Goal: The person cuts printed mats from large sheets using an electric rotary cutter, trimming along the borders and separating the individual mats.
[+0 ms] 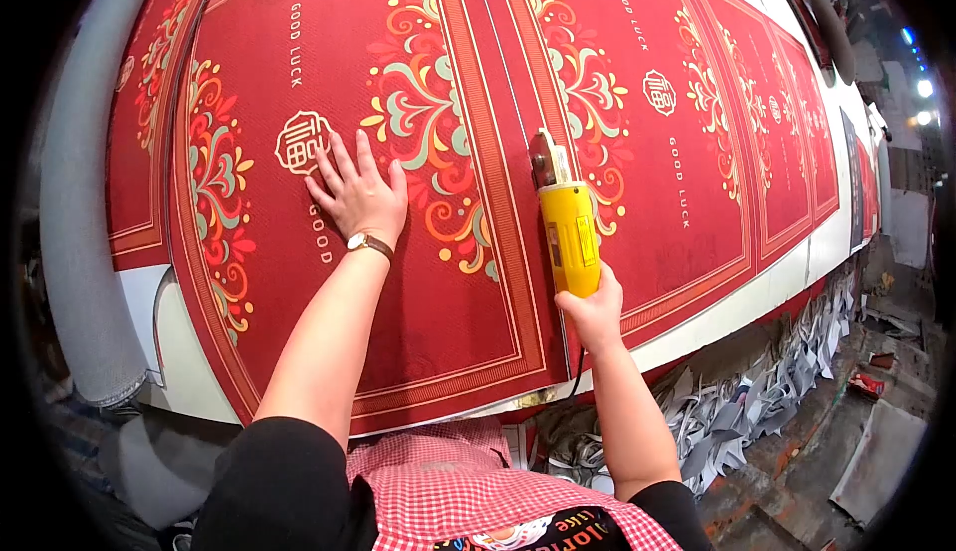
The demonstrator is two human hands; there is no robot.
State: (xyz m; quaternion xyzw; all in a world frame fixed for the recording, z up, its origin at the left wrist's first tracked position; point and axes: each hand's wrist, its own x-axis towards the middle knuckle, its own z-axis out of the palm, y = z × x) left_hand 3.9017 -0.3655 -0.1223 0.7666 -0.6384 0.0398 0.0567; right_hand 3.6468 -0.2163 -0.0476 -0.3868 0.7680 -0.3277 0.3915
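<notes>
Red patterned mat material (pixel 428 322) with gold borders, floral corners and "GOOD LUCK" lettering lies over the work table. My left hand (pixel 360 193) presses flat on it, fingers spread, beside the gold emblem. My right hand (pixel 596 310) is wrapped round the rear of a yellow handheld electric cutter (pixel 572 237). The cutter's metal head (pixel 547 158) points away from me, on the plain red band between two printed mats. A cut line runs from near me up to the tool, and a black cord (pixel 579 372) trails from its back end.
A thick grey roll (pixel 95 203) stands along the left side. More printed mats (pixel 772 113) continue to the right over a white table edge (pixel 697 327). Grey and white offcuts (pixel 717 422) are heaped below the near right edge, by the littered floor (pixel 797 471).
</notes>
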